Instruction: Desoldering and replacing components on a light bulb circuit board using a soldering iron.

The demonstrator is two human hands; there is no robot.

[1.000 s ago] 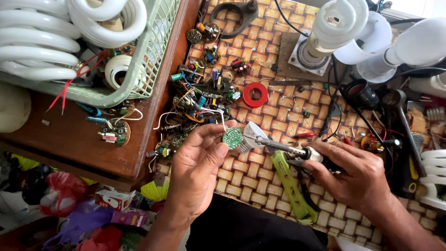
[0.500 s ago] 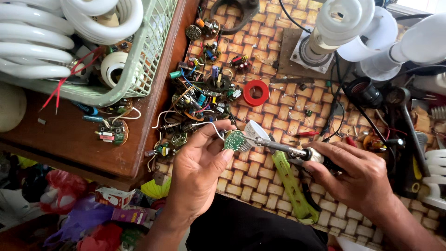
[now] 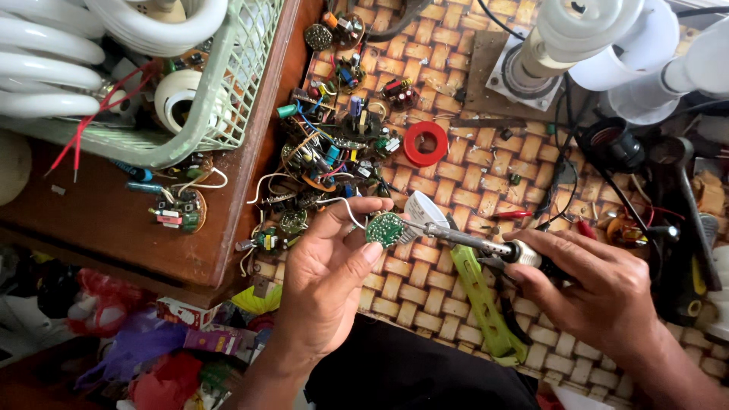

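- Woven mat (image 3: 456,163) covers the bench, with a dark wooden shelf (image 3: 99,220) along its left edge, and pretty much every bit of it is buried in lamp parts.
- Small round green circuit board (image 3: 385,228) sits mid-mat, pinched at its edge between the thumb and fingers of the left hand (image 3: 330,277), white wire curling off the top.
- Right hand (image 3: 600,292) is wrapped in a closed grip around the handle of a soldering iron (image 3: 474,243), and the metal tip is touching the board's right edge.
- Versus a second ago: the board was held a bit higher and the iron tip sat just beside it; now the tip is right on it, and the view has come in closer.
- Right behind the board there's a white plastic piece (image 3: 422,209), and a green-handled tool (image 3: 486,304) lies on the mat under the iron.
- Just above the left hand is a heap of loose circuit boards (image 3: 334,148) with coloured wires, so that side is pretty crowded.
- Red tape roll (image 3: 426,143) lies flat near the heap.
- Green plastic basket (image 3: 228,91) up left holds white spiral bulbs (image 3: 53,61).
- More white bulbs (image 3: 588,34) stand at the top right, well apart from the hands.
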